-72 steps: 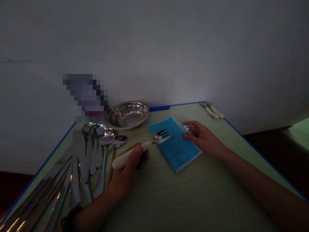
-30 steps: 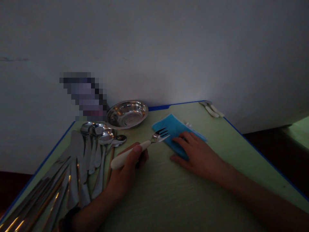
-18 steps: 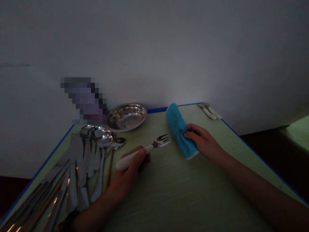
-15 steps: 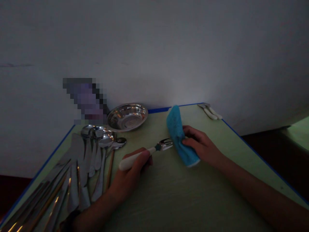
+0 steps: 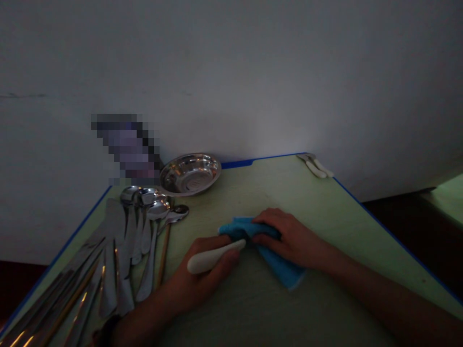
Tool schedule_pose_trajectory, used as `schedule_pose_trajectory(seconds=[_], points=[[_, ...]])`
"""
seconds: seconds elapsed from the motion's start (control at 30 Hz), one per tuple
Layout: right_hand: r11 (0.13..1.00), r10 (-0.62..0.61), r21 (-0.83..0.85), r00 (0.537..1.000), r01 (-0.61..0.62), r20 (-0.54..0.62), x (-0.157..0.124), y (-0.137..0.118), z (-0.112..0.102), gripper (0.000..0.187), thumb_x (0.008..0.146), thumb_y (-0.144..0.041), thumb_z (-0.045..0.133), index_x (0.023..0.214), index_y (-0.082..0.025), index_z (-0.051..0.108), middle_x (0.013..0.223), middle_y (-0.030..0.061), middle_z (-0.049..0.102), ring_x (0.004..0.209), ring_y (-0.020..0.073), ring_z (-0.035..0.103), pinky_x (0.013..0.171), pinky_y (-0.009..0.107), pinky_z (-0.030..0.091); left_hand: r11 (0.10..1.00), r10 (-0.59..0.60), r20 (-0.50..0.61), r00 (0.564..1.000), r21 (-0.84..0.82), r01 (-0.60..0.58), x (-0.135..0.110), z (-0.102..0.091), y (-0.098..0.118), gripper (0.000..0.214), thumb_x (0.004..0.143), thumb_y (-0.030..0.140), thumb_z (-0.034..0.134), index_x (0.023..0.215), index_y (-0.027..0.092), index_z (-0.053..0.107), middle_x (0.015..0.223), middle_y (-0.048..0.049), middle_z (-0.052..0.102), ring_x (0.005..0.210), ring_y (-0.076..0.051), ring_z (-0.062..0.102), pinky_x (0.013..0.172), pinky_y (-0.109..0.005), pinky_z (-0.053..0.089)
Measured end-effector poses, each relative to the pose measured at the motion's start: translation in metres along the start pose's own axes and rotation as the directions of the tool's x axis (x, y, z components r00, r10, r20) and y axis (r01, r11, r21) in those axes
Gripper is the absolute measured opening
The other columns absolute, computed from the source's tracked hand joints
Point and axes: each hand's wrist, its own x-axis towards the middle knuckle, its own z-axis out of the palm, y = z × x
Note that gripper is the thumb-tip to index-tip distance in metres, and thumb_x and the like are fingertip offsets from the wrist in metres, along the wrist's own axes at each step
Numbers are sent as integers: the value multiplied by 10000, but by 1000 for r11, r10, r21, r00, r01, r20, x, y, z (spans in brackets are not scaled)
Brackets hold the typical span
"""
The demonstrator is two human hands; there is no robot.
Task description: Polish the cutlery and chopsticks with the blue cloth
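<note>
My left hand (image 5: 208,270) is closed round the thick white handle of a fork (image 5: 211,259), low over the table's middle. The fork's metal head is hidden in the blue cloth (image 5: 282,270). My right hand (image 5: 285,236) grips that cloth, thumb and fingers wrapped over it around the fork's head. One end of the cloth hangs towards me, and its other end reaches my left fingertips.
Left of my hands lie several spoons (image 5: 158,209) and several knives (image 5: 108,270) on the pale green table (image 5: 238,193). A shiny metal bowl (image 5: 191,176) stands at the back beside a blurred-out object (image 5: 126,149). Two white-handled utensils (image 5: 316,167) rest at the far right corner.
The cloth and my right hand have moved down and left, and the fork's tines, visible before, are now covered by the cloth. My left hand has shifted slightly nearer and rightward.
</note>
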Motion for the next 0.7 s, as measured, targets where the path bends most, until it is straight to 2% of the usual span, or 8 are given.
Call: schedule_pose_trajectory(seconds=[0.07,0.13,0.23,0.33,0.47,0.53,0.6,0.7], points=[[1000,-14,-22,1000,14,-4,0,0,-1,264,849,-362,466,997,-162,554,928,57,608,883,154,535,819,300,405,999,-23,12,1000,-37,24,0,-1,-2,312,852,371,408,632,172,504,568,27,452,505,-102,422,469,-221,319],[999,-24,-39,1000,24,3,1,2,-3,252,861,-358,444,977,-165,559,909,52,608,863,148,536,809,290,403,986,-48,11,999,-158,49,1,-2,-6,353,850,434,359,686,172,529,566,24,469,485,-102,414,445,-217,308],[996,-15,-93,1000,17,20,1,5,-8,271,859,-385,440,958,-168,569,893,56,609,853,158,541,798,300,397,949,-152,-37,988,-283,136,2,-3,-11,434,867,466,258,770,171,561,513,33,475,426,-98,406,400,-203,297],[997,34,-65,998,-30,57,2,8,-12,300,849,-425,438,884,-169,590,773,31,598,719,139,544,675,274,401,970,-202,-74,977,-154,189,3,-4,-8,401,863,412,370,597,164,538,483,34,472,443,-87,433,428,-186,317],[970,162,175,985,-168,52,2,6,-12,342,838,-470,431,783,-171,587,603,-30,501,529,77,458,498,214,336,978,-183,-51,982,-113,176,3,-4,-4,420,866,386,375,545,169,536,446,36,472,432,-90,442,438,-187,333],[941,233,257,973,-222,-10,3,6,-9,343,825,-486,447,756,-174,573,589,-43,475,521,67,440,492,203,332,980,-184,-83,979,-97,176,3,-4,-4,404,860,385,382,553,173,538,441,42,456,423,-92,433,426,-187,328],[923,264,300,964,-239,-43,3,6,-7,322,814,-483,470,766,-180,567,605,-47,488,532,63,446,499,197,338,982,-187,-165,968,-33,184,2,-3,-4,380,846,375,403,550,175,531,449,42,441,425,-94,424,409,-189,313],[931,204,309,979,-193,-4,3,9,-6,262,807,-441,508,824,-190,580,659,-42,534,576,70,478,520,195,353,982,-154,-248,956,69,176,2,-2,-2,361,831,356,418,535,174,514,468,37,434,437,-98,419,401,-193,300]])
